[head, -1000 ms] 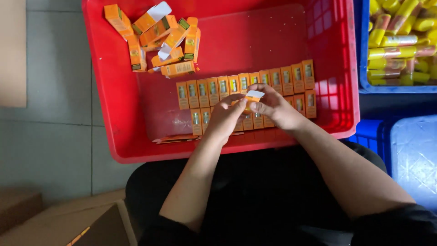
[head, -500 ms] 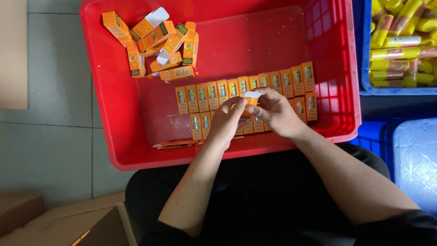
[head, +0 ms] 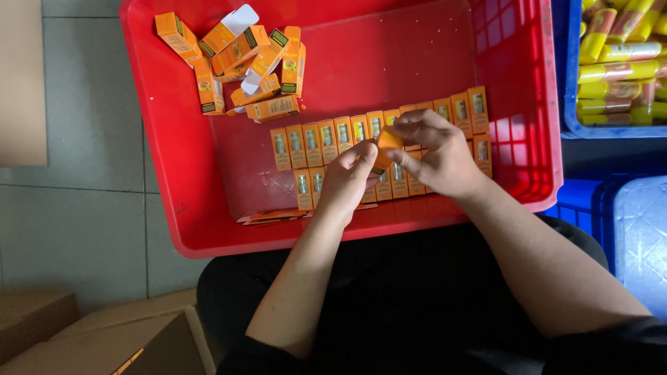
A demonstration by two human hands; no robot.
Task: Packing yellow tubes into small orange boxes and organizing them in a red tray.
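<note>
Grey floor tiles, red crate (head: 174,173) on them. Both hands meet over it: left hand (head: 351,177) and right hand (head: 434,153) pinch one small orange carton (head: 386,147) between fingertips, its long axis tilted, just above neat rows of cartons (head: 326,139); loose heap (head: 240,66) far-left.

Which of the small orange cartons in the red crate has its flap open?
The small orange cardboard carton topping the loose heap at the red plastic crate's far left corner: its white flap stands open.
</note>
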